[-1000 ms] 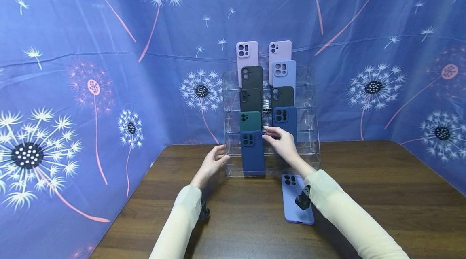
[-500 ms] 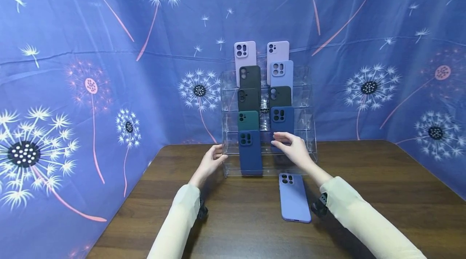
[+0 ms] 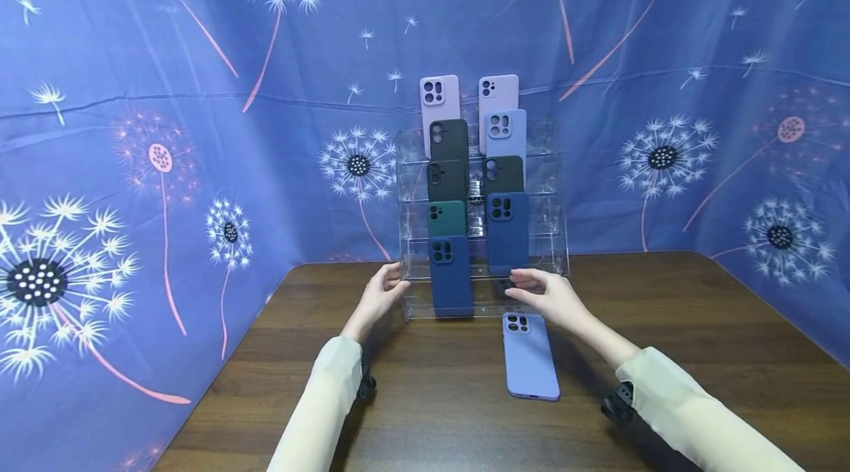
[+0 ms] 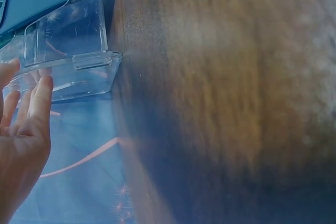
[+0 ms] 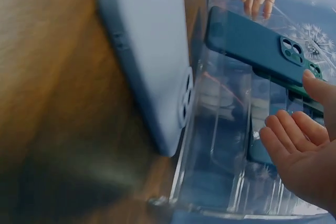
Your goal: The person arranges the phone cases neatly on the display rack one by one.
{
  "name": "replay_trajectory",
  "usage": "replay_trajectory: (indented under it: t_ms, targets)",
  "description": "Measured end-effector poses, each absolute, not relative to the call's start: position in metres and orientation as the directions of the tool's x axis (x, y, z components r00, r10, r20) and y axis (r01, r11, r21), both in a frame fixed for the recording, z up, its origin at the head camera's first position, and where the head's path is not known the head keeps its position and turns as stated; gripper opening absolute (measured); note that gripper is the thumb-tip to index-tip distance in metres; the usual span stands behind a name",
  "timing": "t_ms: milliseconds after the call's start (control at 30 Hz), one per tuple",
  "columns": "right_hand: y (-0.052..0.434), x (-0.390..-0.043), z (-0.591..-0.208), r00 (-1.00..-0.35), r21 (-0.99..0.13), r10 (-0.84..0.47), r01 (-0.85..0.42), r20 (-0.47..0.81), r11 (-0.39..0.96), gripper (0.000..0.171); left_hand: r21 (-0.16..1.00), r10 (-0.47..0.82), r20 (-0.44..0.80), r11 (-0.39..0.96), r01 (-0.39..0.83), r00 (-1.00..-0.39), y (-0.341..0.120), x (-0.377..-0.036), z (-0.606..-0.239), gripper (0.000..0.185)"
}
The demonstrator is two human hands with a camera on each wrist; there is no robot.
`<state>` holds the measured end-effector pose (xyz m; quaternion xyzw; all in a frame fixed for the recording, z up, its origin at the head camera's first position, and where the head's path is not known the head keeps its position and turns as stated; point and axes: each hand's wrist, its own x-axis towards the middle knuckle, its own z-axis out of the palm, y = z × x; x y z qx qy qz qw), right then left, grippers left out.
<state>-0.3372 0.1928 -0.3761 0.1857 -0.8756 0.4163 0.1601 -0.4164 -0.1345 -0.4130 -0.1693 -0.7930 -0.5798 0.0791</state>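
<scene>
A clear plastic tiered display rack (image 3: 415, 299) stands on the table, holding phone cases in two columns. My left hand (image 3: 378, 298) rests against its left side, fingers fairly straight along the side panel (image 4: 92, 77) and thumb by the front edge. My right hand (image 3: 551, 296) is in front of the rack's lower right, fingers loosely bent with nothing in them. Just above its fingertips a dark blue phone case (image 3: 508, 236) leans in a lower tier. Another dark blue case (image 3: 451, 276) sits in the bottom tier of the left column, below a green case (image 3: 447, 219).
A light blue phone case (image 3: 531, 361) lies on the wooden table (image 3: 438, 398) before the rack. Higher tiers carry black cases (image 3: 448, 139), a light blue case (image 3: 514, 144) and pale pink cases (image 3: 440, 107). Behind hangs a blue dandelion-print cloth (image 3: 279, 177).
My right hand has moved down and to the right from beside the right-hand dark blue case, uncovering its lower part. My left hand has stayed at the rack's left side.
</scene>
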Motion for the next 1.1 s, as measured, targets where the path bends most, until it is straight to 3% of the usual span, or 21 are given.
replay_trajectory:
  t_ms: [233, 600, 867, 1100]
  targets:
    - [0.212, -0.325, -0.39, -0.904, -0.675, -0.225, -0.423, 0.365, 0.605, 0.049, 0.901, 0.182, 0.293, 0.277, 0.335, -0.939, -0.134, -0.416, -0.413, 0.048]
    - [0.228, -0.316, -0.407, -0.876, -0.641, -0.377, -0.479, 0.301, 0.6, 0.04, 0.913, 0.18, 0.269, 0.267, 0.31, -0.946, -0.135, -0.418, -0.413, 0.049]
    - [0.229, -0.309, -0.415, -0.862, -0.616, -0.472, -0.477, 0.186, 0.627, 0.051, 0.92, 0.184, 0.255, 0.254, 0.297, -0.949, -0.136, -0.418, -0.414, 0.05]
    - [0.23, -0.308, -0.42, -0.839, -0.558, -0.519, -0.513, 0.165, 0.652, 0.05, 0.929, 0.205, 0.234, 0.243, 0.281, -0.95, -0.137, -0.416, -0.41, 0.052]
